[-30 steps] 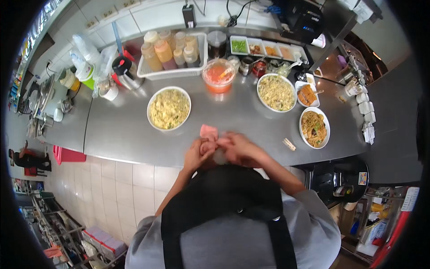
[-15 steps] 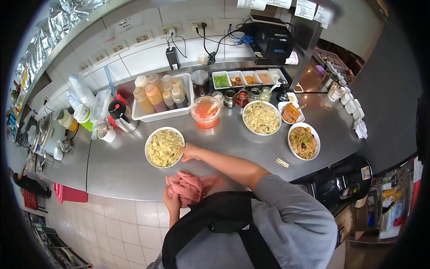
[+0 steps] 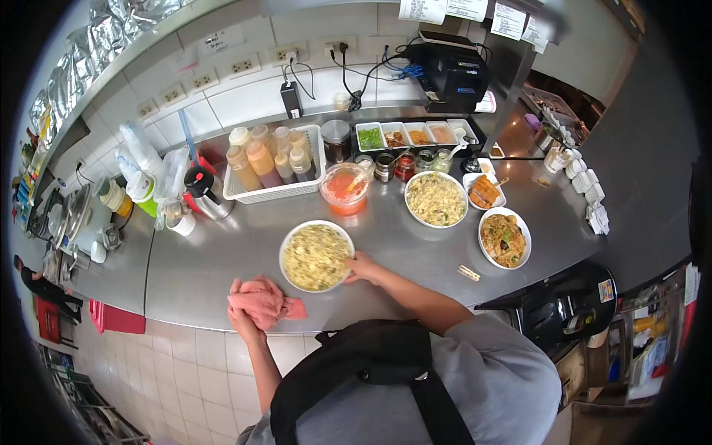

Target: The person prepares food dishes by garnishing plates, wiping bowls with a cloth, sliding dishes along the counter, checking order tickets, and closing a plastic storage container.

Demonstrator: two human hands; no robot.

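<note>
"Starting from the left, what stands on the table (image 3: 196, 271)?"

"A steel jug (image 3: 215, 205) with a dark lid, towards the back. Nearer the front edge, the left hand (image 3: 242, 320) is closed on a bunched pink cloth (image 3: 259, 299)."

"And behind that?"

"A white basket (image 3: 274, 194) of squeeze bottles. Next, just right of the cloth, comes the heaped bowl (image 3: 282, 259) of yellowish food, with a tub (image 3: 346, 205) of something orange-red behind it."

"What about the right hand (image 3: 363, 268)?"

"Its fingers hold that bowl's right rim. Whether the base touches the table, I cannot tell."

"Further along?"

"A second bowl (image 3: 437, 225) with similar food, then pale sticks (image 3: 469, 273), a small dish (image 3: 489, 207) of golden-brown pieces and, rightmost of these, a noodle bowl (image 3: 528, 241)."
</note>
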